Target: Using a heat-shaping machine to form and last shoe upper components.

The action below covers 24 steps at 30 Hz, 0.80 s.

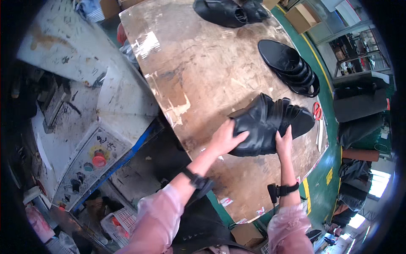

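The black bundle in front of me is made of smooth, leather-like pieces with a soft shine. Its left part is broad and rounded, with a seam-like line across it. In the middle the pieces rise in several folded layers, one close behind another, and the right end is flatter, more dull, and finishes in a round edge.

The bundle is over the near right part of the worn brown tabletop, between my two hands. My left hand is at its left end, partly closed on it, with the thumb laid along the near face. My right hand is at the near edge, right of the middle; it is also partly closed and has hold of this edge, with the thumb and one finger pressed up against the black surface. Just beyond the right end lie scissors with red handles, and farther away is a stack of black pieces.

Most fingers of both my hands are hidden by the bundle. I cannot count its layers, because the folds look blurred. The black pile at the far side is cut off by the upper edge of my view.
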### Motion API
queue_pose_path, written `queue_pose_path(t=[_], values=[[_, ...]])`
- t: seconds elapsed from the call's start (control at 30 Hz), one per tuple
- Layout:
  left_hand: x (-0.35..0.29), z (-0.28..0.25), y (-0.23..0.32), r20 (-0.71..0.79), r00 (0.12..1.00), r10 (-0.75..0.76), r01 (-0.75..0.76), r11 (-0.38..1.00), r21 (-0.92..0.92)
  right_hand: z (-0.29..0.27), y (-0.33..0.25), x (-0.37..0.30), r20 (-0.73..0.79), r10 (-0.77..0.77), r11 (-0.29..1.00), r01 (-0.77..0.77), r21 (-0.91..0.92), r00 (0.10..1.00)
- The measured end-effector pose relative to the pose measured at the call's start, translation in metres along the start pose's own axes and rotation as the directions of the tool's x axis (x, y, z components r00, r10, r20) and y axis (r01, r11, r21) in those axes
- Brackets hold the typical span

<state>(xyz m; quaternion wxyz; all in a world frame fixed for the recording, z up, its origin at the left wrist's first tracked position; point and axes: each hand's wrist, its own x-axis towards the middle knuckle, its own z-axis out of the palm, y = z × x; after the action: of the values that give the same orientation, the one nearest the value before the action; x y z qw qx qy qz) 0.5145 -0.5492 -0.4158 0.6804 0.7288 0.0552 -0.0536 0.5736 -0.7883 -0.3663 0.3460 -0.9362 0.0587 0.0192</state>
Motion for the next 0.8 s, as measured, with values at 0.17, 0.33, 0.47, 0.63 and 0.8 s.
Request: queue_pose_path(t=[0.17, 0.33, 0.47, 0.63, 0.8], values=[[0.014, 0.001, -0.015, -0.107, 0.988, -0.114, 0.126, 0.986, 0.108, 0.011, 0.001, 0.01, 0.124, 0.309, 0.88, -0.333, 0.339, 0.943], [-0.022, -0.023, -0.019, -0.493, 0.839, 0.229, -0.106, 0.958, 0.266, -0.013, 0.028, -0.006, 0.005, 0.246, 0.818, -0.21, 0.535, 0.969], [-0.093, -0.067, -0.054, -0.531, 0.778, 0.335, -0.321, 0.939, 0.123, -0.013, 0.026, -0.049, -0.289, 0.083, 0.976, -0.019, 0.217, 0.954], [-0.174, -0.094, -0.21, -0.569, 0.81, -0.143, 0.105, 0.99, -0.099, 0.058, -0.034, -0.208, -0.424, -0.245, 0.908, 0.359, 0.214, 0.872], [-0.166, -0.126, -0.364, -0.372, 0.857, -0.356, 0.471, 0.835, 0.285, 0.241, -0.028, -0.292, 0.568, -0.39, 0.884, 0.124, 0.45, 0.725]])
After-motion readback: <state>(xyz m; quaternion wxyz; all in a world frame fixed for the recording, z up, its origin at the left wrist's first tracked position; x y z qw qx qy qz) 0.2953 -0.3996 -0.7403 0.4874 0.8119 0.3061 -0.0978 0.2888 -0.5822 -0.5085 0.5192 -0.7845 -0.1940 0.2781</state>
